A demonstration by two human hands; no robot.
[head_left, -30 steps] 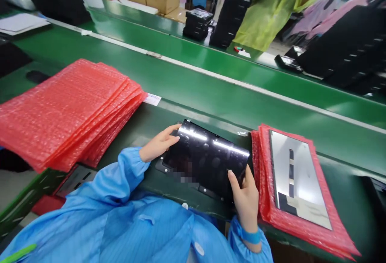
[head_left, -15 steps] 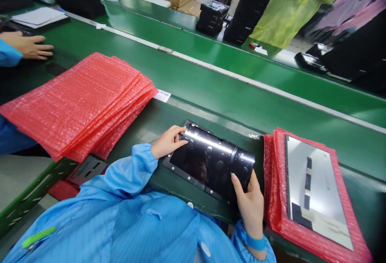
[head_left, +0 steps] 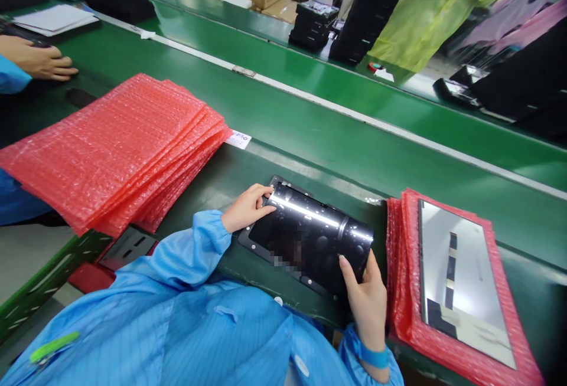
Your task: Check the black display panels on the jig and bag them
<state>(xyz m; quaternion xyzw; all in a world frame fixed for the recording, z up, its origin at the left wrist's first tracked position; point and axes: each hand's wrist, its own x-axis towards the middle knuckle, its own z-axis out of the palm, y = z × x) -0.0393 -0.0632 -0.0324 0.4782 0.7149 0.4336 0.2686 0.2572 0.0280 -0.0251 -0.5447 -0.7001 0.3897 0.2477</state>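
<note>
Both forearms [head_left: 177, 262] reach forward in blue sleeves, the left hand [head_left: 245, 209] angled inward with fingers curled, the right hand [head_left: 365, 309] lower and upright, its thumb extended, a blue band circling its wrist [head_left: 373, 355].

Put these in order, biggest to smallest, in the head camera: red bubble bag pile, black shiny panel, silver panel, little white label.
1. Red bubble bag pile
2. Black shiny panel and silver panel: too alike to rank
3. Little white label
</note>
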